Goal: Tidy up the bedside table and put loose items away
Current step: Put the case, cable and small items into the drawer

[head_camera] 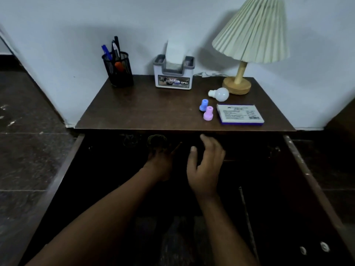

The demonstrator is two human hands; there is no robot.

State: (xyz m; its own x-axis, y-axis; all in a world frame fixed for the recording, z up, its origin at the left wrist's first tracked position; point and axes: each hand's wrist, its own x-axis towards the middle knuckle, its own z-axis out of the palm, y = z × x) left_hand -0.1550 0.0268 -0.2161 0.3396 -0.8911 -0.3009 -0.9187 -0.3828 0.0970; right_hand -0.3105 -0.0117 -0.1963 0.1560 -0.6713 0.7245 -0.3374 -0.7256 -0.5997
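One pink cap [208, 113] stands well beyond the right hand [203, 166].

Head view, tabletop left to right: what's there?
Black mesh pen cup → tissue holder → blue plastic piece → pink plastic piece → light bulb → flat white-and-blue box. Skipped the lamp: it overlaps bulb and box.

- Table [146, 110]: dark brown wood grain.
- Pen holder [119, 71]: black wire mesh; it holds blue and black pens and one orange item.
- Tissue box [173, 75]: white body, grey rim, printed label with white lettering.
- Lampshade [253, 29]: cream, pleated.
- Lamp base [237, 85]: pale wood.
- Bulb [221, 94]: white.
- Two small plastic caps: one blue [203, 105], one pink [208, 113].
- Flat box [239, 114]: white top with black print and barcode, blue edge.
- Floor [28, 150]: dark speckled stone.
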